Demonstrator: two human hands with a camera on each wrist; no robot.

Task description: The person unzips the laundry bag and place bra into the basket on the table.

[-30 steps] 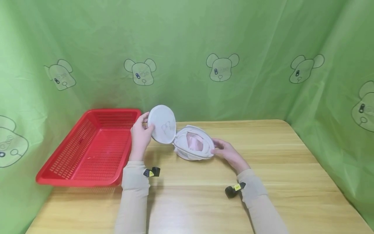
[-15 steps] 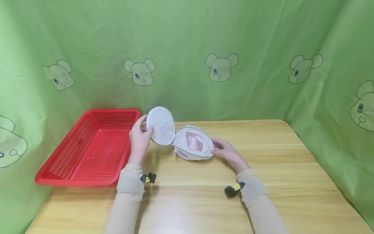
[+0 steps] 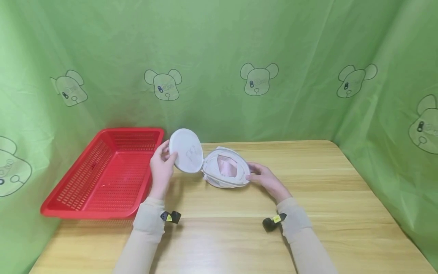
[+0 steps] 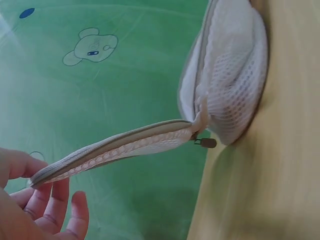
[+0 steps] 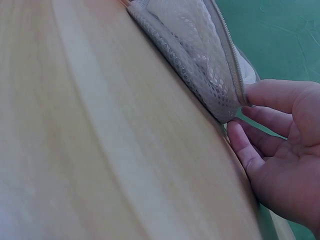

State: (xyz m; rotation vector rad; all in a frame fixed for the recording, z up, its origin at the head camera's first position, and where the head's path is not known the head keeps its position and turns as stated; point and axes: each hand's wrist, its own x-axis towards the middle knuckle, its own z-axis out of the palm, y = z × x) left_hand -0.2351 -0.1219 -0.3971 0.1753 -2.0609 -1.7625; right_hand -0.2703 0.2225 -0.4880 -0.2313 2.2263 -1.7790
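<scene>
A white mesh laundry bag point(image 3: 213, 179) sits unzipped on the table, its round lid point(image 3: 186, 150) swung up to the left. Pale pink fabric point(image 3: 227, 167) shows inside the bag's opening. My left hand point(image 3: 162, 167) pinches the lid's outer edge between thumb and fingers; in the left wrist view the lid point(image 4: 115, 150) appears edge-on, with a zipper pull point(image 4: 205, 143) hanging by the hinge. On the other side, my right hand point(image 3: 268, 180) pinches the bag's rim. Close up in the right wrist view, the thumb and fingers point(image 5: 275, 95) grip beside the zipper teeth point(image 5: 230, 45).
A red perforated plastic basket point(image 3: 90, 213) stands on the left of the wooden table point(image 3: 325, 198), just beside my left hand. Green curtain point(image 3: 212, 45) with bear-head prints hangs behind and along both sides.
My left hand has drawn slightly left and down toward me, tipping the lid lower and farther from the bag's opening. The right hand and the bag's body have stayed put.
</scene>
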